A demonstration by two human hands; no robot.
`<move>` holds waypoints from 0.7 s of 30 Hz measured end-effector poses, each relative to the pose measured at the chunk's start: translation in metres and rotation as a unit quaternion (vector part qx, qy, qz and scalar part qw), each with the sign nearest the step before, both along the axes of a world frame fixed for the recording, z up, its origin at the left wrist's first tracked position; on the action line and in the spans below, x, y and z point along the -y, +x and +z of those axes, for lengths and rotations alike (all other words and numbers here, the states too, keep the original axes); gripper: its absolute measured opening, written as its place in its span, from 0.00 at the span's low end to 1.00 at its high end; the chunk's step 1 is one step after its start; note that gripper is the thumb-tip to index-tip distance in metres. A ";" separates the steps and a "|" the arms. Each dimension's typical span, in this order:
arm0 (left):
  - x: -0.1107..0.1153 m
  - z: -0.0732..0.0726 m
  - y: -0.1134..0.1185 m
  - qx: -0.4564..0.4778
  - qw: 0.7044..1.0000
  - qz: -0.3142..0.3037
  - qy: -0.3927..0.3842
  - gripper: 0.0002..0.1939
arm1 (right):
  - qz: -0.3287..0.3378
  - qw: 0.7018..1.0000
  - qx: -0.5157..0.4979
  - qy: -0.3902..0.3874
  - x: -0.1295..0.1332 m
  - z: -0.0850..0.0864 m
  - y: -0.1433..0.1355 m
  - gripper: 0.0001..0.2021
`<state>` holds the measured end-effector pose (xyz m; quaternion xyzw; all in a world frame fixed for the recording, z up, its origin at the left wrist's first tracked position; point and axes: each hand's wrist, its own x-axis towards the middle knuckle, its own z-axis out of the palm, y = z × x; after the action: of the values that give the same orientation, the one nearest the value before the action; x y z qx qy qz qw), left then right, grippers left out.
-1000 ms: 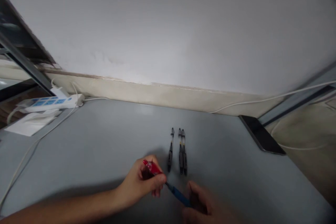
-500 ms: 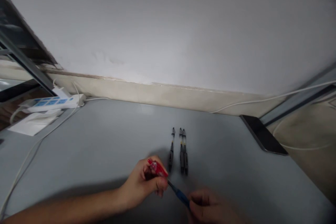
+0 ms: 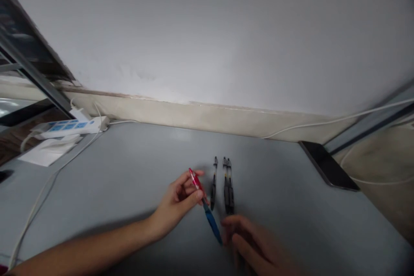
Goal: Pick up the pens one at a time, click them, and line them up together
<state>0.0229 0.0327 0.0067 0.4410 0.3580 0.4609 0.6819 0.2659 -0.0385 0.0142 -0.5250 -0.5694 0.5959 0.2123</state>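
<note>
My left hand (image 3: 177,200) pinches a pen (image 3: 211,223) between thumb and fingers. Its upper end is red, and a blue section slants down to the right, toward my right hand. My right hand (image 3: 250,241), somewhat blurred, is beside the blue end with thumb and forefinger apart and nothing visible between them. Just beyond the hands, a single black pen (image 3: 214,184) with a clear barrel lies on the grey table (image 3: 136,172). Two more black pens (image 3: 228,185) lie side by side to its right, their near ends close to my right fingers.
A dark phone (image 3: 326,166) rests at the table's right edge. On the left are a white power strip (image 3: 77,126), a white paper packet (image 3: 48,151) and a white cable (image 3: 48,177) running toward the front. A wall (image 3: 207,43) rises behind the table.
My right hand has let go of the pen's blue end and opened. My left hand has lifted slightly away, turning the pen steeper so that its red end points up.
</note>
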 end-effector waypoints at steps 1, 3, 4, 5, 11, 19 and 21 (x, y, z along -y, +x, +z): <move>0.000 -0.001 0.000 0.004 1.000 0.004 0.005 0.29 | 0.005 1.000 -0.002 -0.006 0.000 0.000 0.000 0.23; -0.001 -0.003 0.001 0.014 1.000 0.010 0.010 0.35 | 0.001 1.000 -0.010 -0.010 0.000 0.000 -0.001 0.22; -0.001 -0.004 0.002 0.018 1.000 0.011 0.013 0.36 | -0.004 1.000 -0.009 -0.011 -0.001 0.000 -0.002 0.22; -0.001 -0.005 0.002 0.020 1.000 0.007 0.016 0.35 | -0.005 1.000 -0.007 -0.007 -0.001 0.001 -0.003 0.22; 0.000 -0.005 0.001 -0.003 0.999 -0.016 0.031 0.25 | 0.009 0.999 -0.035 0.003 0.000 -0.004 -0.005 0.24; -0.001 -0.006 0.003 -0.015 0.999 0.000 0.042 0.26 | 0.016 0.999 -0.043 0.016 -0.001 -0.010 -0.005 0.22; -0.001 -0.007 0.002 -0.016 0.999 0.002 0.050 0.26 | 0.020 0.999 -0.041 0.016 -0.002 -0.010 -0.004 0.23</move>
<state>0.0253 0.0341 -0.0007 0.4806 0.3463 0.4727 0.6524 0.2615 -0.0368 0.0038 -0.4849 -0.5799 0.6123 0.2315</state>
